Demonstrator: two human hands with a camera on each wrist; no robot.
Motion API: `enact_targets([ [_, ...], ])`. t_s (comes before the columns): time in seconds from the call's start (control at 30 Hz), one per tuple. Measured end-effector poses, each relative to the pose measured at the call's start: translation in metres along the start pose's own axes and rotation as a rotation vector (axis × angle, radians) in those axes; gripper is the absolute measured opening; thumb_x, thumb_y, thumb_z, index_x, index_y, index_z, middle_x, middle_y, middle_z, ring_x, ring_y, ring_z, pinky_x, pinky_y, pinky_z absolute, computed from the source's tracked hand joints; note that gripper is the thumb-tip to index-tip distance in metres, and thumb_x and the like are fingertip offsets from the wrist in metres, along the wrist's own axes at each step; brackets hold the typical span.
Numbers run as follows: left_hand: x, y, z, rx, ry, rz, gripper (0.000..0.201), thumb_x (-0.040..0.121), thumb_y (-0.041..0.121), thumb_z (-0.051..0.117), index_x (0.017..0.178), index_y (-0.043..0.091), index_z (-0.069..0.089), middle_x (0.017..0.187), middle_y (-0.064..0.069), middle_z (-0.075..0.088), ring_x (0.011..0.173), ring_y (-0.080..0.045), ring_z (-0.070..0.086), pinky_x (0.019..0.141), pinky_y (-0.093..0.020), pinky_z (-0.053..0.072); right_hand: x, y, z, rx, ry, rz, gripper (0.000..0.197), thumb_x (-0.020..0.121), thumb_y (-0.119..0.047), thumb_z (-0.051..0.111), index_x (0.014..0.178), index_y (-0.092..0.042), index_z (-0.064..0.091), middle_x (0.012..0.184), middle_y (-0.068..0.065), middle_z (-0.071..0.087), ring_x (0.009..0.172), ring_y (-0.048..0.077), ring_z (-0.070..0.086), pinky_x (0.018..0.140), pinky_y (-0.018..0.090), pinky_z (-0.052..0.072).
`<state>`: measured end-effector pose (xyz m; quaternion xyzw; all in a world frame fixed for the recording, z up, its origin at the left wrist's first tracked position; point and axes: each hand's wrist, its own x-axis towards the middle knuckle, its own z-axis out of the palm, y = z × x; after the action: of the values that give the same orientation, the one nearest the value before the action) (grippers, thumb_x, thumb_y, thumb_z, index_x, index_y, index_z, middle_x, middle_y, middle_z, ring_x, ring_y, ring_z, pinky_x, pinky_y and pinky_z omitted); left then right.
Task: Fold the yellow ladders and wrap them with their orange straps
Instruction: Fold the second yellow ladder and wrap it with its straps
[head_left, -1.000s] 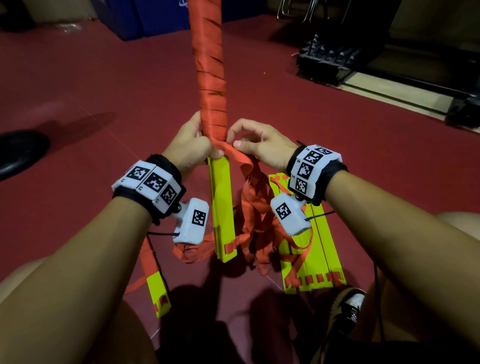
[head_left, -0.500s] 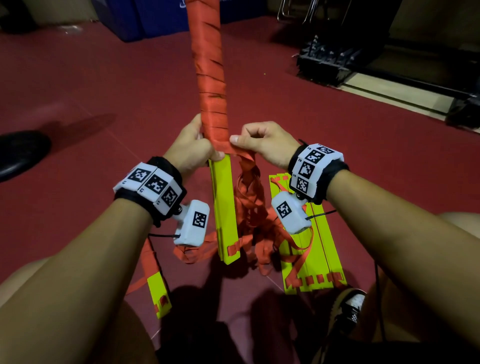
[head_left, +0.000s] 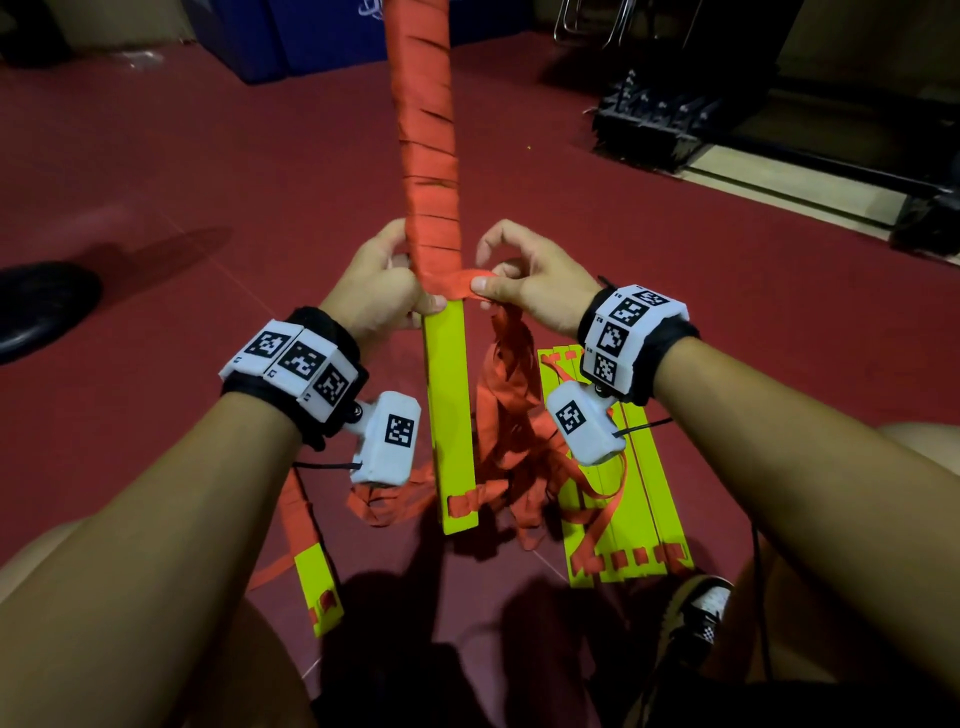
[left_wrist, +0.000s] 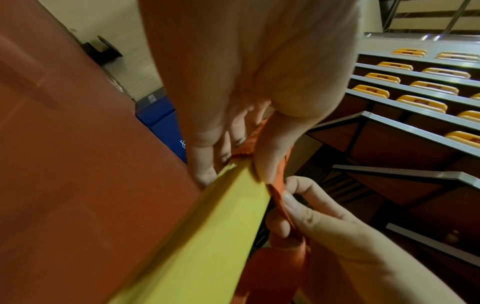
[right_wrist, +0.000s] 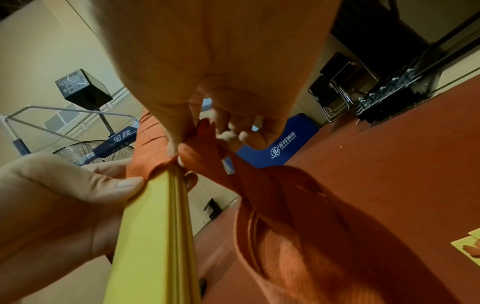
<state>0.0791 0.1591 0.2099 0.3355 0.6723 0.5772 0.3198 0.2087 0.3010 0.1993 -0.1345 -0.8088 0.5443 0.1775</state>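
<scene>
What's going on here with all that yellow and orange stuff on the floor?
A person is bundling up a folded yellow ladder by winding its orange strap around it. The left hand grips the bundle where the wrapping ends, while the right hand pinches the strap's next turn. The upper part is wrapped; the lower part is bare. Loose strap hangs below, and another folded ladder lies on the red floor.

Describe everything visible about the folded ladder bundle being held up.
The ladder bundle is a stack of flat yellow plastic-looking slats, held roughly upright. Its upper part is wound in overlapping orange strap; the lower part is bare. The left hand grips it at the wrap's edge, while the right hand pinches the strap beside it. Loose strap hangs below.
</scene>
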Motion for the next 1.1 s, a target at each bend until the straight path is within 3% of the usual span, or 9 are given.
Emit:
enact_targets([
  [0.13, 0.002, 0.003, -0.001, -0.019, 0.038, -0.041, 0.066, 0.084, -0.025, 0.051, 0.126, 0.026, 0.05, 0.072, 0.009, 0.069, 0.07, -0.012, 0.067, 0.062, -0.029, 0.05, -0.002, -0.001, -0.002, -0.07, 0.037, -0.052, 0.019, 0.093, -0.007, 0.065, 0.093, -0.021, 0.051, 0.071, 0.012, 0.055, 0.056, 0.018, 0.05, 0.056, 0.029, 0.042],
  [0.3, -0.002, 0.007, 0.002, -0.09, 0.061, -0.081, 0.063, 0.086, -0.024, 0.051, 0.136, 0.014, 0.047, 0.075, 0.006, 0.073, 0.065, -0.007, 0.07, 0.05, -0.023, 0.053, -0.004, -0.006, -0.008, -0.158, 0.065, -0.13, 0.028, 0.09, 0.003, 0.061, 0.104, -0.02, 0.057, 0.087, -0.006, 0.058, 0.079, 0.003, 0.055, 0.075, 0.019, 0.046],
  [0.4, -0.002, 0.01, 0.004, -0.145, 0.076, -0.085, 0.067, 0.085, -0.023, 0.053, 0.143, 0.009, 0.043, 0.092, -0.006, 0.074, 0.078, -0.017, 0.073, 0.057, -0.03, 0.057, -0.003, -0.007, -0.008, -0.174, 0.048, -0.129, 0.032, 0.089, 0.007, 0.056, 0.108, -0.018, 0.065, 0.089, -0.011, 0.058, 0.077, -0.004, 0.052, 0.077, 0.015, 0.042],
  [0.5, -0.001, 0.012, 0.005, -0.19, 0.101, -0.076, 0.077, 0.086, -0.021, 0.053, 0.15, 0.017, 0.033, 0.095, -0.01, 0.072, 0.075, -0.015, 0.073, 0.063, -0.034, 0.058, -0.004, -0.008, -0.007, -0.137, 0.0, -0.083, 0.048, 0.088, 0.006, 0.052, 0.124, -0.022, 0.069, 0.091, -0.005, 0.059, 0.075, 0.006, 0.047, 0.073, 0.019, 0.038],
  [0.63, -0.002, 0.012, 0.004, -0.244, 0.088, -0.081, 0.09, 0.087, -0.019, 0.053, 0.158, 0.027, 0.022, 0.105, -0.01, 0.075, 0.083, -0.022, 0.076, 0.071, -0.039, 0.06, -0.01, -0.017, -0.007, -0.068, -0.06, -0.017, 0.051, 0.088, 0.008, 0.055, 0.132, -0.018, 0.065, 0.091, -0.009, 0.067, 0.073, 0.0, 0.051, 0.073, 0.015, 0.041],
  [0.73, -0.004, 0.013, 0.004, -0.284, 0.077, -0.075, 0.095, 0.088, -0.016, 0.051, 0.16, 0.036, 0.016, 0.119, -0.011, 0.073, 0.087, -0.027, 0.076, 0.07, -0.039, 0.061, -0.013, -0.023, -0.005, -0.061, -0.085, 0.031, 0.053, 0.081, -0.01, 0.067, 0.132, -0.028, 0.065, 0.115, 0.009, 0.072, 0.094, 0.025, 0.065, 0.093, 0.041, 0.053],
  [0.8, -0.005, 0.014, 0.004, -0.311, 0.064, -0.061, 0.091, 0.089, -0.014, 0.05, 0.159, 0.037, 0.022, 0.119, -0.014, 0.071, 0.081, -0.025, 0.075, 0.068, -0.039, 0.061, -0.013, -0.025, -0.005, -0.052, -0.092, 0.047, 0.054, 0.084, -0.008, 0.071, 0.135, -0.027, 0.062, 0.126, 0.013, 0.068, 0.112, 0.034, 0.064, 0.105, 0.047, 0.047],
  [0.93, -0.004, 0.013, 0.005, -0.347, 0.076, -0.065, 0.061, 0.094, -0.006, 0.05, 0.15, 0.018, 0.045, 0.098, -0.008, 0.069, 0.062, -0.011, 0.069, 0.057, -0.027, 0.056, -0.017, -0.027, -0.006, -0.027, -0.11, 0.019, 0.058, 0.087, -0.003, 0.072, 0.14, -0.02, 0.057, 0.13, 0.009, 0.066, 0.106, 0.011, 0.06, 0.103, 0.036, 0.047],
  [1.1, 0.004, 0.007, 0.001, -0.359, 0.122, -0.094, 0.04, 0.096, 0.006, 0.056, 0.136, 0.006, 0.057, 0.102, -0.012, 0.071, 0.082, -0.02, 0.072, 0.062, -0.026, 0.057, -0.024, -0.038, -0.003, -0.111, -0.13, 0.034, 0.062, 0.086, 0.001, 0.072, 0.143, -0.006, 0.051, 0.137, 0.009, 0.061, 0.11, 0.006, 0.059, 0.1, 0.02, 0.046],
])
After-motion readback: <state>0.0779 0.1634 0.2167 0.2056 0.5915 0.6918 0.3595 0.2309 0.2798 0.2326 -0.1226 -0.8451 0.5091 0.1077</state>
